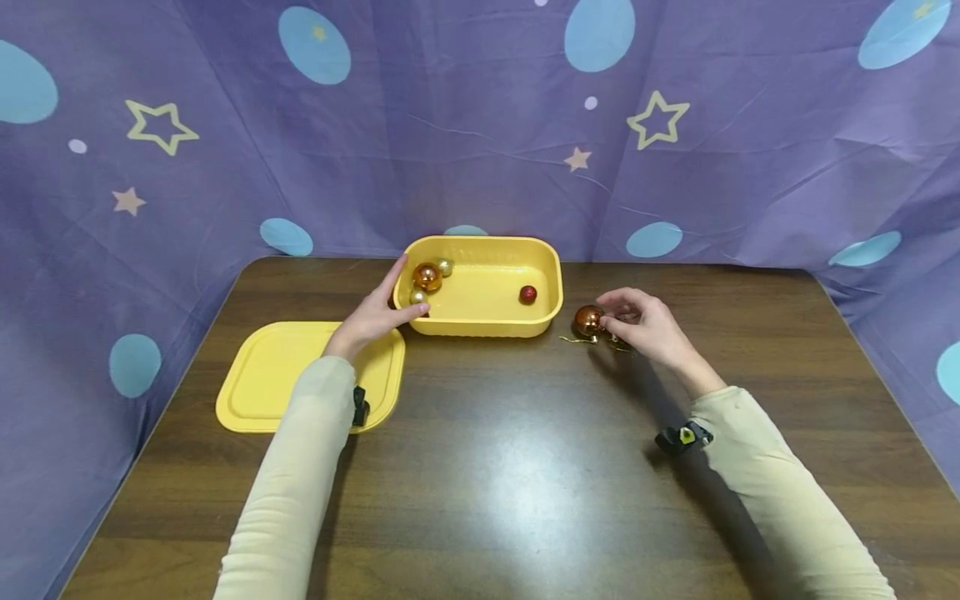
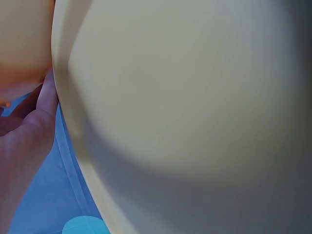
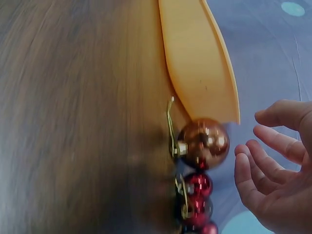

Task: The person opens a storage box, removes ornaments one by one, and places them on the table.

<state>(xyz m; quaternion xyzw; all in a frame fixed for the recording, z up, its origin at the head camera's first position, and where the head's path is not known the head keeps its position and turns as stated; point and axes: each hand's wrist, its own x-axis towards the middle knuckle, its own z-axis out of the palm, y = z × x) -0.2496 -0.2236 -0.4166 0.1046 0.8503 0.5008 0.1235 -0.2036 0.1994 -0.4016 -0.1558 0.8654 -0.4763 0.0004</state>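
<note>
Two hands at work: left hand (image 1: 367, 321) rests spread against the left end of the yellow bin (image 1: 487, 327). Right hand (image 1: 647, 327) is loosely curved, holding nothing, near the copper bauble (image 3: 204, 141) on the table, just right of the bin. Probably best to cup it lightly, without bumping the red baubles (image 3: 197, 186) beside it or snagging its gold string (image 3: 169, 121).
</note>
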